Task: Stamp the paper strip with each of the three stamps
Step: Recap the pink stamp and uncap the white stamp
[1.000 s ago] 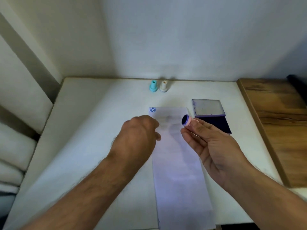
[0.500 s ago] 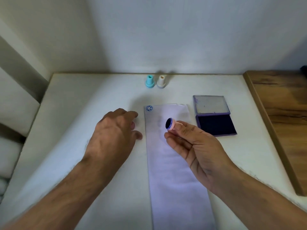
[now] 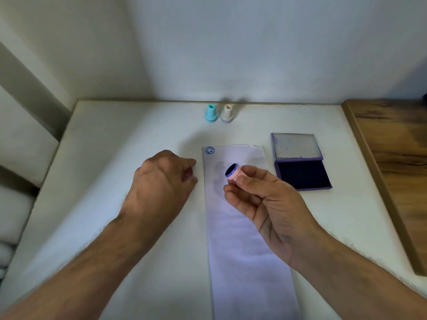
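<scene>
The right hand (image 3: 265,199) pinches the pink stamp (image 3: 234,172) above the paper strip (image 3: 245,239), its inked face tilted up toward the camera; the left hand (image 3: 161,183) rests on the bench (image 3: 115,158) beside the strip, fingers loosely curled, grasping nothing; one smiley mark (image 3: 209,150) is printed at the far corner; I judge the second stamping is in hand; next the face must turn down and press flat.

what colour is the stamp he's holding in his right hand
Pale pink body with a dark blue inked face, pinched in the right hand; the pink stamp shows in the head view.
</scene>
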